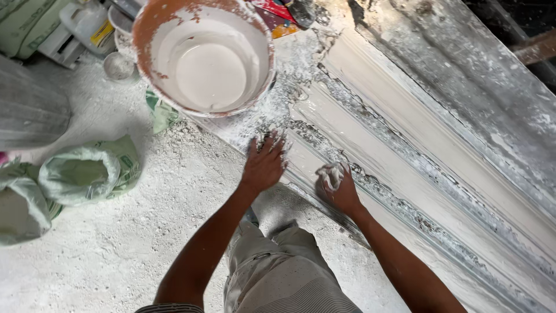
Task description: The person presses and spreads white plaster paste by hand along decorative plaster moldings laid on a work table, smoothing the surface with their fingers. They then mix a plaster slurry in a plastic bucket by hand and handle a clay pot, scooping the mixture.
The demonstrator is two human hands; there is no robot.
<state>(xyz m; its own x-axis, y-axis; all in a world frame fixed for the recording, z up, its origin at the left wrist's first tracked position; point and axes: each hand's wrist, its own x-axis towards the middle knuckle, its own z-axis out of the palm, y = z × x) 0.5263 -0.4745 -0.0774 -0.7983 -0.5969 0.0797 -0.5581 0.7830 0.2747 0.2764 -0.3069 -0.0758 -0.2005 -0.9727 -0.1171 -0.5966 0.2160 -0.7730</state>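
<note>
A long mould filled with wet white plaster (405, 133) runs diagonally from the top centre to the lower right. My left hand (264, 165) rests flat with spread fingers on its near end. My right hand (339, 186) is closed around a lump of wet white plaster fibre (331, 174) and presses on the mould's near edge. An orange-rimmed bucket (145, 35) holding white plaster slurry stands just beyond my left hand, on the end of the work surface.
Two open green-white sacks of powder (87, 171) lie on the dusty white floor at left. A grey rounded container (29, 110) stands above them. A plastic jug (90, 23) and a small bowl (119, 65) sit at top left. My knees (278, 261) are below.
</note>
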